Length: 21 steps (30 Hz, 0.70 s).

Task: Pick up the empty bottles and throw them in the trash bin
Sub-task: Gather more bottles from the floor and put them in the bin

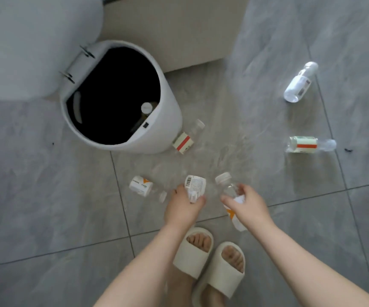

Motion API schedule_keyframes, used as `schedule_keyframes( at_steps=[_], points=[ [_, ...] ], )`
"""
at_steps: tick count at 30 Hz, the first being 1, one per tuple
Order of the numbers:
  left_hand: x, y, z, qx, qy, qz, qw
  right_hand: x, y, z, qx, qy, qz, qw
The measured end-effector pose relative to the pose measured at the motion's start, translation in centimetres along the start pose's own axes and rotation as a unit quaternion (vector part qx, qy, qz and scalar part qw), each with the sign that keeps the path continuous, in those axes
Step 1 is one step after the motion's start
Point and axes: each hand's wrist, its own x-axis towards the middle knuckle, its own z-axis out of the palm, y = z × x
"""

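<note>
My left hand (182,207) grips a clear bottle (195,186) with a white barcode label, low over the floor. My right hand (249,207) holds another clear bottle (226,183) with a white cap and an orange-marked label. The white trash bin (168,103) stands open to the upper left, and a bottle's white cap (146,107) shows inside it. Several more bottles lie on the floor: one with a red stripe (185,139) against the bin, one with an orange mark (142,186) left of my left hand, and two far right (300,83) (310,144).
Grey tiled floor (46,196) all around. A beige cabinet base (179,29) stands behind the bin, and the bin's raised lid (23,41) fills the upper left. My feet in cream slippers (208,258) are just below my hands.
</note>
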Motion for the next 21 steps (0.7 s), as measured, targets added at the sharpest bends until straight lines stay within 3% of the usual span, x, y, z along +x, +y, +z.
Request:
schedule_keyframes(
  at_steps=[5,11,18,21],
  points=[
    [-5.9,3.3,-7.4,-0.117,0.02,0.028,0.993,-4.4,-8.7,-3.1,0.004,-0.009,-0.061,0.998],
    [-9.9,6.2,-16.4,-0.265,0.082,0.02,0.961,-8.7,-18.4,-5.1,0.034,-0.018,-0.114,0.993],
    [-6.7,8.4,-24.6,-0.364,0.096,-0.023,0.926,-8.9,-26.7,-3.5,0.02,-0.039,-0.127,0.991],
    [-4.0,8.0,-26.2,-0.351,0.076,-0.06,0.931,-7.6,-29.1,-2.0,0.009,-0.057,-0.114,0.992]
  ],
)
